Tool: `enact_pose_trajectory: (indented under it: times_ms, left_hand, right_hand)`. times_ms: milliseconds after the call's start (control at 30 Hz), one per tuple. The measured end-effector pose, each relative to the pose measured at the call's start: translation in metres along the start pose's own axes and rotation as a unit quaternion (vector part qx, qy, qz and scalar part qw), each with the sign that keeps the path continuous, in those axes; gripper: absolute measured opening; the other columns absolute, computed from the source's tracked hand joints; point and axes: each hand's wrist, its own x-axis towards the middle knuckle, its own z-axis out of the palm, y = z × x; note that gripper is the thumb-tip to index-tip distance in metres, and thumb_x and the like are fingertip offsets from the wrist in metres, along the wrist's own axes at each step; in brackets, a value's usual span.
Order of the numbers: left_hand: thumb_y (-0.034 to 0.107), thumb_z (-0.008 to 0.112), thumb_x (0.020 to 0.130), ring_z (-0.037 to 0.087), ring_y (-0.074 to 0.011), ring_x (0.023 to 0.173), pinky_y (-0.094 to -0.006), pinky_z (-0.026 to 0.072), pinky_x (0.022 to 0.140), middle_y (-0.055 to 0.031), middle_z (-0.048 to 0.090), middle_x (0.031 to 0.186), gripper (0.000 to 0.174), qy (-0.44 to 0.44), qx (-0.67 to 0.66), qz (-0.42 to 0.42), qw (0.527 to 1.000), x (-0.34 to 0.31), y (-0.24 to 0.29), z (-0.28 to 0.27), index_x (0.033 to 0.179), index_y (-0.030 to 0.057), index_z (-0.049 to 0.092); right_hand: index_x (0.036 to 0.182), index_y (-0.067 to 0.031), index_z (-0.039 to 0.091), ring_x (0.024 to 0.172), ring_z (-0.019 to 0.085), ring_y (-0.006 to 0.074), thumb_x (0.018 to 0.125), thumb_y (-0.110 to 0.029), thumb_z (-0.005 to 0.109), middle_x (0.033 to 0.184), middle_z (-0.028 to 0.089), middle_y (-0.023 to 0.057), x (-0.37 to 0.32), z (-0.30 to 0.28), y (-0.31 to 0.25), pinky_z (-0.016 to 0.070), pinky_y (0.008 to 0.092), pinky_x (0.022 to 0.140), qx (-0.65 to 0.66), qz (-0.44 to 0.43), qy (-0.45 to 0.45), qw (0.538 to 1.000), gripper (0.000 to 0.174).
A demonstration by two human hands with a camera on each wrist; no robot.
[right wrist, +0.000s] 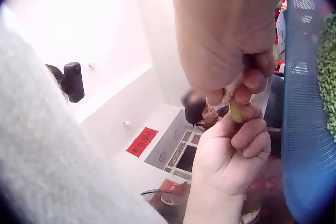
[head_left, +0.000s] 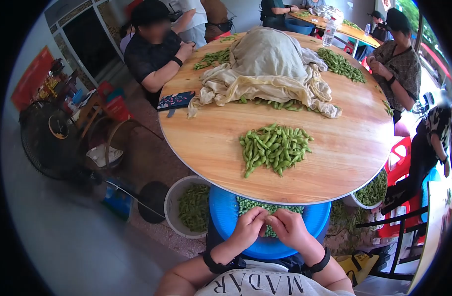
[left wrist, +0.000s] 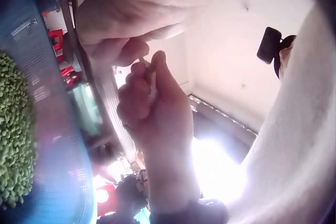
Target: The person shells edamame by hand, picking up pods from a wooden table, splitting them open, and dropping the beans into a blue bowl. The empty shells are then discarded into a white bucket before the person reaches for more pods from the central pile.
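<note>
My left hand (head_left: 249, 228) and right hand (head_left: 289, 228) meet above a blue plastic basket (head_left: 221, 209), with fingertips close together. Between them is a green soybean pod (right wrist: 236, 112), pinched by the left thumb and fingers in the right wrist view. The right hand (left wrist: 160, 95) also pinches the pod at its other end, as the left wrist view shows; the fingers hide most of it. Shelled green beans (head_left: 248, 203) cover the basket's bottom beneath the hands.
Ahead, a pile of soybean pods (head_left: 275, 148) lies on the round wooden table (head_left: 196, 148). Behind it a cloth (head_left: 270, 54) covers a large heap. A white bucket of pods (head_left: 172, 207) stands left, another (head_left: 356, 201) right. People sit around the table.
</note>
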Motion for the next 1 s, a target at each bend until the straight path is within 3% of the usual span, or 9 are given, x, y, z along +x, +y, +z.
enact_pose_trajectory:
  times_ms: [67, 167, 267, 367, 500, 733, 900, 933, 1000]
  left_hand:
    - [0.019, 0.047, 0.092, 0.042, -0.0064, 0.049, -0.0199, 0.0334, 0.044, 0.0, 0.05, 0.064, 0.02, -0.001, 0.008, -0.017, 1.0, 0.001, 0.0, -0.002, 0.087, 0.0013, 0.055]
    - [0.015, 0.049, 0.091, 0.042, -0.0062, 0.047, -0.0194, 0.0336, 0.042, -0.001, 0.053, 0.065, 0.016, -0.001, -0.026, -0.027, 0.999, 0.004, -0.001, -0.006, 0.087, 0.0009, 0.056]
    - [0.009, 0.052, 0.089, 0.045, -0.0063, 0.046, -0.0191, 0.0336, 0.04, -0.0016, 0.054, 0.063, 0.012, 0.021, 0.04, 0.007, 0.999, 0.005, 0.0, -0.004, 0.088, -0.0007, 0.057]
    - [0.009, 0.052, 0.089, 0.047, -0.0067, 0.046, -0.0194, 0.0336, 0.039, -0.0018, 0.054, 0.061, 0.011, 0.015, 0.102, 0.03, 0.994, 0.002, 0.003, -0.002, 0.088, -0.0015, 0.057]
    - [0.008, 0.052, 0.088, 0.05, -0.0078, 0.047, -0.0196, 0.0344, 0.04, -0.0034, 0.055, 0.062, 0.011, -0.025, 0.001, -0.057, 0.998, 0.0, 0.008, -0.002, 0.088, -0.0018, 0.057]
    - [0.005, 0.054, 0.086, 0.055, -0.0105, 0.055, -0.02, 0.038, 0.046, -0.0065, 0.058, 0.068, 0.01, -0.126, -0.074, -0.099, 0.984, -0.011, 0.013, -0.013, 0.092, -0.0024, 0.058]
    - [0.003, 0.055, 0.084, 0.055, -0.0096, 0.055, -0.0201, 0.0393, 0.047, -0.0061, 0.058, 0.069, 0.012, -0.13, 0.06, -0.097, 0.985, -0.014, 0.018, -0.015, 0.094, -0.0029, 0.057]
    - [0.002, 0.056, 0.083, 0.055, -0.0094, 0.055, -0.0202, 0.0401, 0.047, -0.0061, 0.057, 0.069, 0.012, -0.121, 0.099, -0.103, 0.982, -0.014, 0.019, -0.015, 0.094, -0.003, 0.056]
    - [0.0, 0.056, 0.082, 0.054, -0.0088, 0.054, -0.0205, 0.042, 0.049, -0.0057, 0.057, 0.07, 0.011, -0.036, 0.153, -0.017, 0.987, -0.014, 0.006, -0.015, 0.093, -0.0024, 0.053]
  right_hand:
    - [0.07, 0.0003, 0.056, 0.051, 0.05, 0.0276, 0.084, -0.016, 0.059, 0.06, 0.051, 0.0142, -0.002, -0.003, 0.003, 0.0407, 0.0335, 0.048, 0.003, -0.009, -0.006, 1.0, 0.021]
    - [0.075, 0.0005, 0.058, 0.054, 0.054, 0.0249, 0.079, -0.015, 0.064, 0.062, 0.053, 0.0137, -0.01, -0.007, 0.009, 0.0428, 0.0327, 0.05, 0.039, 0.131, -0.06, 0.989, 0.017]
    - [0.078, 0.0003, 0.06, 0.057, 0.056, 0.0222, 0.074, -0.014, 0.069, 0.064, 0.054, 0.0114, -0.009, -0.015, 0.006, 0.0435, 0.0312, 0.051, 0.0, 0.151, -0.048, 0.987, 0.017]
    - [0.08, -0.0002, 0.062, 0.059, 0.056, 0.0213, 0.071, -0.012, 0.072, 0.066, 0.055, 0.009, -0.007, -0.022, -0.001, 0.0434, 0.0292, 0.052, -0.054, 0.05, 0.043, 0.996, 0.018]
    - [0.084, -0.0011, 0.064, 0.059, 0.055, 0.0184, 0.071, -0.012, 0.072, 0.068, 0.056, 0.0083, -0.002, -0.017, 0.002, 0.0437, 0.0267, 0.054, -0.01, 0.025, 0.02, 0.999, 0.019]
    - [0.086, -0.0002, 0.064, 0.059, 0.052, 0.0087, 0.075, -0.012, 0.069, 0.067, 0.059, 0.0029, -0.006, -0.027, 0.008, 0.0423, 0.0231, 0.053, 0.138, 0.191, -0.098, 0.967, 0.017]
    - [0.086, -0.0002, 0.063, 0.06, 0.054, 0.0082, 0.074, -0.011, 0.068, 0.067, 0.06, 0.0044, -0.008, -0.027, 0.013, 0.0439, 0.0235, 0.052, 0.237, 0.282, -0.144, 0.919, 0.017]
    - [0.086, -0.0003, 0.063, 0.059, 0.055, 0.0098, 0.073, -0.01, 0.068, 0.067, 0.06, 0.0054, -0.011, -0.023, 0.016, 0.0444, 0.0244, 0.052, 0.183, 0.249, -0.125, 0.943, 0.017]
    - [0.086, -0.0007, 0.063, 0.058, 0.056, 0.0131, 0.072, -0.009, 0.067, 0.067, 0.059, 0.0074, -0.014, -0.018, 0.023, 0.0455, 0.0262, 0.051, 0.072, 0.179, -0.086, 0.977, 0.017]
